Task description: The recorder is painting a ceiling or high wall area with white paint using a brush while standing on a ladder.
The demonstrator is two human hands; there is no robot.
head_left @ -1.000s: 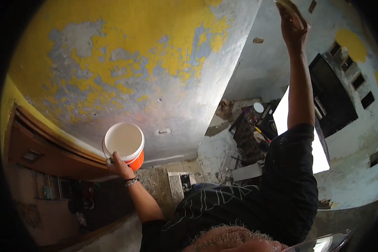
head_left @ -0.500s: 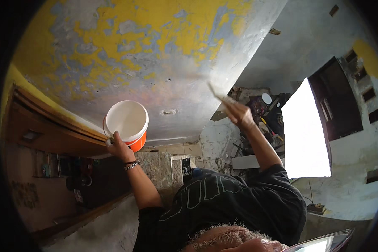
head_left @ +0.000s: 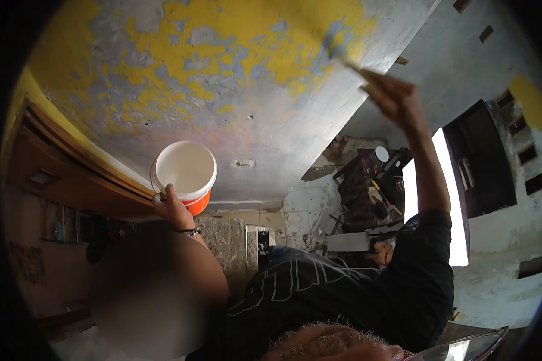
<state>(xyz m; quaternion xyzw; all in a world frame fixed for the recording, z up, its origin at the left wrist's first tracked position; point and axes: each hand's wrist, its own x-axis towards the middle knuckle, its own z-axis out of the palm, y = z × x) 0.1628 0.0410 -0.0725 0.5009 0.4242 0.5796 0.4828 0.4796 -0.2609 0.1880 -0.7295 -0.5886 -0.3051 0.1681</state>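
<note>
My left hand point(head_left: 173, 210) grips the rim and side of a white and orange bucket point(head_left: 194, 195), thumb over the edge. The bucket tilts so its pale inside shows. Up at the right, my right hand point(head_left: 397, 99) is closed round the handle of a paintbrush point(head_left: 347, 60), smeared by motion. Its head is at the wall point(head_left: 223, 129), over the flaking yellow and grey paint; whether it touches cannot be made out. A blurred round patch hides most of my left forearm.
A wooden door frame point(head_left: 102, 171) stands left of the bucket. Below it is a worn, paint-spotted plank point(head_left: 223, 237). A cluttered dark table point(head_left: 367, 186) with tools stands beyond the wall's edge. A bright white panel point(head_left: 457, 198) is on the right.
My right hand has swung up and to the right, taking the paintbrush higher along the wall. The bucket stays in my left hand. A blurred patch now covers the left forearm.
</note>
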